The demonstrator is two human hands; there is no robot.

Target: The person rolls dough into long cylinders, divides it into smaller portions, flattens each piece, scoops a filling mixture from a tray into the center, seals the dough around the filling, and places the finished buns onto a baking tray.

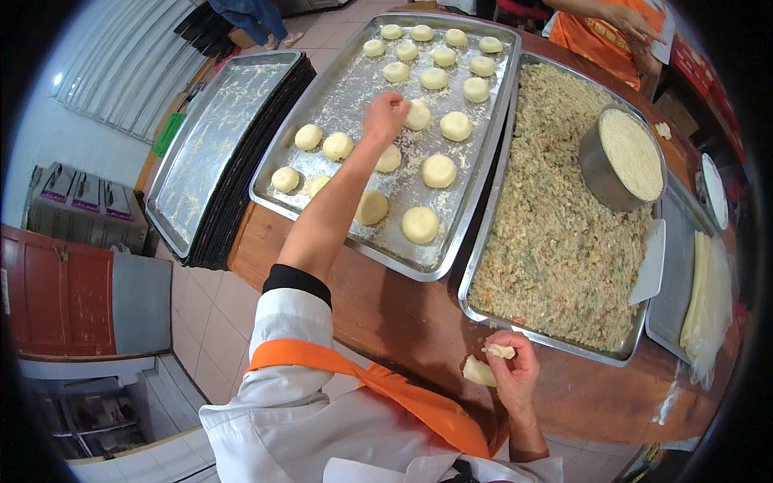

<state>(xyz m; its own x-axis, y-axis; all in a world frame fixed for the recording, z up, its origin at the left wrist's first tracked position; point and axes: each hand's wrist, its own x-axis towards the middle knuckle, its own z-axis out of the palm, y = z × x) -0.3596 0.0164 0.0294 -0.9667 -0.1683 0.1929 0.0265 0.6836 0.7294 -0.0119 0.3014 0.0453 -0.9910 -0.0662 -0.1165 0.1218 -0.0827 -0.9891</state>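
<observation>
My left hand [385, 117] reaches far over a large metal tray [354, 97]. Its fingers are curled together at the left edge of a round, pale dough bun [417, 115]; the thumb is hidden. Several more flattened dough buns [438, 171] sit spaced over that tray, among scattered pale seeds or crumbs. Close to my body, my right hand [519, 378] pinches a small torn piece of dough [501, 351] between thumb and fingers. A smooth, pale dough piece [479, 371] lies beside those fingers, at the wooden table's near edge.
A deep tray of chopped filling [555, 217] stands at the right, bearing a round metal pot of pale seeds [630, 157] and a white scraper [649, 262]. Rolled dough under plastic [699, 298] lies farther right. Stacked trays [221, 153] stand left. A co-worker in an orange apron [596, 36] is across the table.
</observation>
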